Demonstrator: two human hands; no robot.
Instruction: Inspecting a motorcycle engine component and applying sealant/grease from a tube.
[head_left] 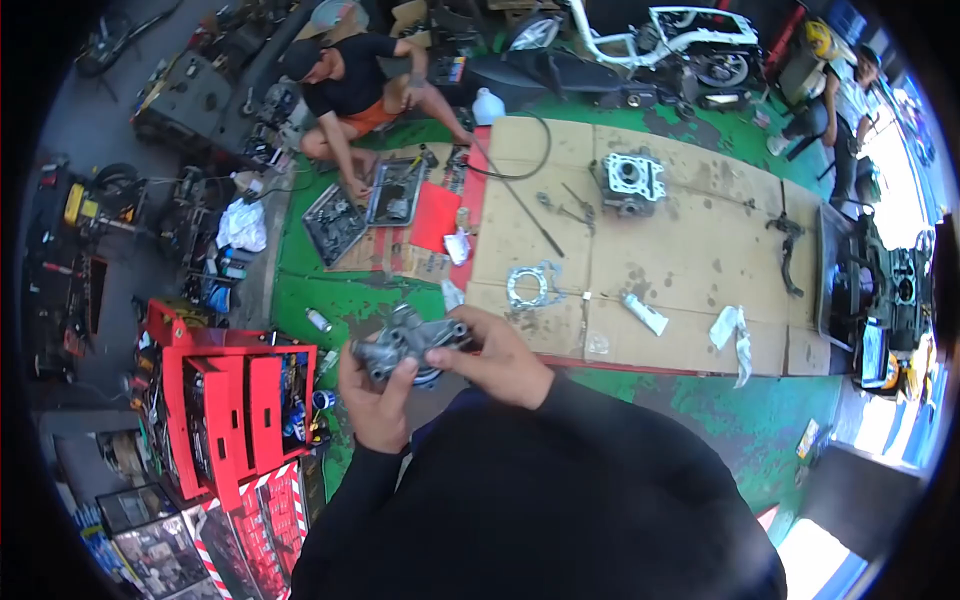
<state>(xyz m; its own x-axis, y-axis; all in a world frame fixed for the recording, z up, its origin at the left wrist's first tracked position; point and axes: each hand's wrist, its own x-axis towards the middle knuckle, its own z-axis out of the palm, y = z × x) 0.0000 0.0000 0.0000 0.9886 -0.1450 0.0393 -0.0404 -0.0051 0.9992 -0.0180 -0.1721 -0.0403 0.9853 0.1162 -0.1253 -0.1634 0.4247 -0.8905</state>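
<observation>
Between my hands, in front of my chest, is a grey cast-metal engine part [408,338] with several round bosses and holes. My left hand [378,408] grips its lower left side, with the thumb up against the casting. On the other side my right hand [503,360] closes around it, its thumb lying on the near face. The underside of the casting and some fingertips are hidden. A flat metal gasket [513,288] lies on the cardboard [700,240] just beyond my right hand. Farther back on that cardboard stands an engine cylinder [645,190].
On the cardboard-covered table are a white tube [645,314] and crumpled white paper [728,328]. A red tool cabinet [265,415] stands at the left. Beyond it a co-worker [350,85] crouches by trays [335,228] of parts. Another person [845,100] sits far right.
</observation>
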